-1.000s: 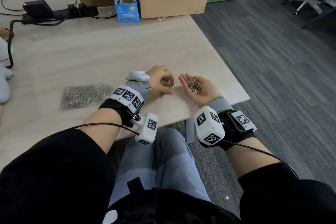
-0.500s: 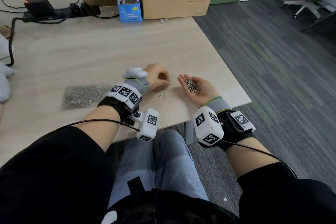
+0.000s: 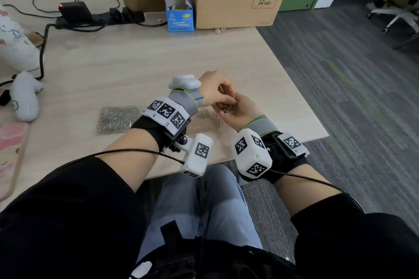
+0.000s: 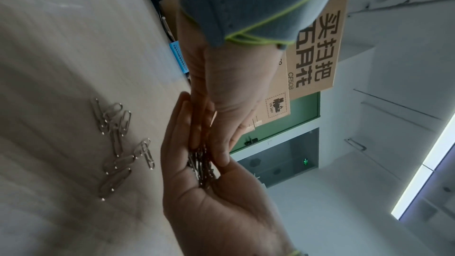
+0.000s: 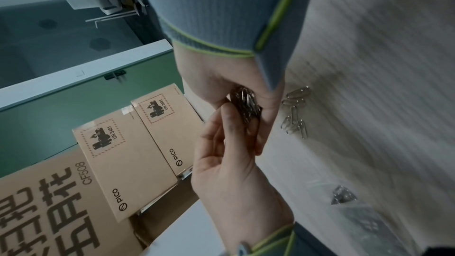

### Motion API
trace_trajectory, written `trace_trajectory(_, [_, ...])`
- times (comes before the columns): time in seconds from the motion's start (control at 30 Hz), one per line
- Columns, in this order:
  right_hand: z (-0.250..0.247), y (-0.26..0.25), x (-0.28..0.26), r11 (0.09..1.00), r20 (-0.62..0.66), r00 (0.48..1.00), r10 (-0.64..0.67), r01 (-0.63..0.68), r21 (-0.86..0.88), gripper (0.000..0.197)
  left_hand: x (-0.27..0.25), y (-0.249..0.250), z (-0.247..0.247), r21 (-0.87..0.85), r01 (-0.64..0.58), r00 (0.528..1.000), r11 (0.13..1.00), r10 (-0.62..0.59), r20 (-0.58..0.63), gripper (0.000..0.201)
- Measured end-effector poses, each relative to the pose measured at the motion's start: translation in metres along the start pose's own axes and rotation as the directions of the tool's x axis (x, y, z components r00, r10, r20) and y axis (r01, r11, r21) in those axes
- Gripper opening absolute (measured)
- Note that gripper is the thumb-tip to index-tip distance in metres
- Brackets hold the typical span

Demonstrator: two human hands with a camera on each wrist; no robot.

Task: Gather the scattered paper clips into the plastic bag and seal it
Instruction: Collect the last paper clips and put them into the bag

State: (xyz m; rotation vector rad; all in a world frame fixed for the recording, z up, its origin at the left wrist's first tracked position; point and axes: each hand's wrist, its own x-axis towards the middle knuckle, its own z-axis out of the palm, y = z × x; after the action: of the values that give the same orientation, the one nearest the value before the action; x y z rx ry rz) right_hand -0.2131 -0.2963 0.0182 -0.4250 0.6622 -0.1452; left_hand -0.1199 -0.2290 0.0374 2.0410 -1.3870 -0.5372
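My right hand [image 3: 243, 112] lies palm up over the table's front edge, cupped round a pile of silver paper clips [image 3: 229, 109]. My left hand [image 3: 223, 98] reaches over from the left, fingers and thumb curled down into that pile and pinching clips against the right palm. In the left wrist view the left fingertips [image 4: 221, 160] press into the pile [image 4: 203, 164]. Several loose clips [image 3: 209, 116] lie on the table just left of the hands. The clear plastic bag [image 3: 118, 119], flat and holding many clips, sits on the table by my left forearm. Its opening is not visible.
Cardboard boxes [image 3: 238, 0] and a small blue box [image 3: 180, 18] stand at the table's far edge, with a power strip and cables [image 3: 90, 19] to their left. White plush items [image 3: 25, 95] sit at the left. The table's right edge [image 3: 294, 88] drops to carpet.
My left hand left the loose clips on the table and moved right onto the right palm. The right hand shifted slightly left toward it and cupped more. The camera dipped closer.
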Motion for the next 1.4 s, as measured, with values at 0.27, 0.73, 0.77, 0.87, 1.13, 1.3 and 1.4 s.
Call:
trace_trajectory(0.27, [0.015,0.01,0.009,0.988,0.076,0.994,0.072,-0.082,0.132,0.037,-0.021,-0.007,-0.03,-0.123,0.059,0.994,0.991,-0.069,-0.079,0.006])
trace_trajectory(0.73, [0.042,0.055,0.017,0.972,0.018,0.984,0.175,-0.176,0.158,0.038,-0.085,-0.063,-0.054,0.275,0.55,0.833,0.789,-0.543,-0.108,0.042])
trace_trajectory(0.77, [0.042,0.057,0.017,0.973,0.009,0.983,0.184,-0.183,0.143,0.039,-0.085,-0.063,-0.051,0.281,0.549,0.832,0.787,-0.546,-0.099,0.038])
trace_trajectory(0.87, [0.041,0.06,0.018,0.972,-0.014,0.977,0.214,-0.211,0.105,0.04,-0.084,-0.062,-0.046,0.289,0.535,0.84,0.793,-0.537,-0.08,0.024])
trace_trajectory(1.13, [0.059,0.069,0.016,0.958,-0.011,0.962,0.274,-0.273,-0.088,0.039,-0.095,-0.063,-0.059,0.081,0.472,0.88,0.878,-0.462,-0.115,0.031])
trace_trajectory(1.3, [0.083,0.074,0.015,0.932,0.012,0.955,0.298,-0.288,-0.22,0.035,-0.106,-0.065,-0.07,-0.032,0.443,0.882,0.896,-0.442,-0.164,0.034])
trace_trajectory(1.4, [0.096,0.071,0.008,0.921,0.006,0.956,0.292,-0.279,-0.271,0.037,-0.108,-0.068,-0.075,-0.061,0.451,0.87,0.89,-0.454,-0.191,0.034])
